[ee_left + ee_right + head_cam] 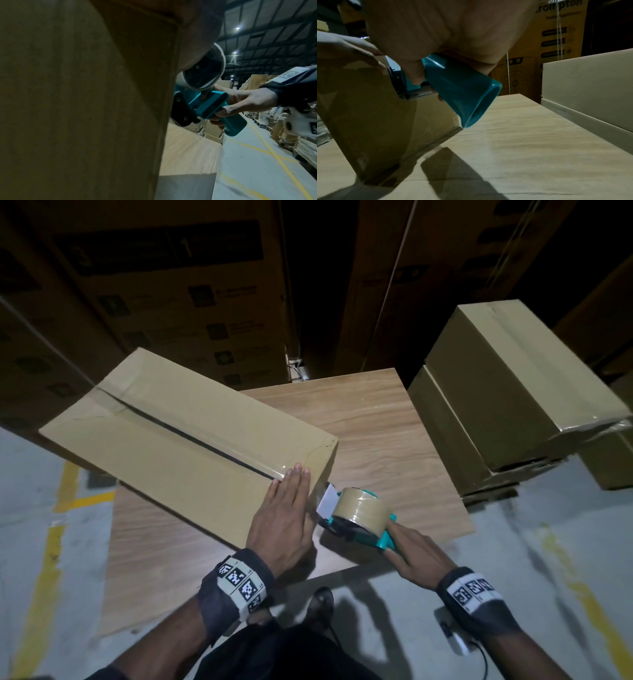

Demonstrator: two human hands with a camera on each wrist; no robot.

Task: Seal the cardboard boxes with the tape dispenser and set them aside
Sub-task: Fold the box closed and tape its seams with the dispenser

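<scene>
On the pale wood-grain table our flat left hand pins the long brown cardboard box, stiff and probably light, best lifted by its ends, while our right hand grips the teal tape dispenser.

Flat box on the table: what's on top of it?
On the flat box: clear tape along the centre seam, and the left hand lying flat at the near end. The tape dispenser sits just off that edge. Contents are hidden.
</scene>
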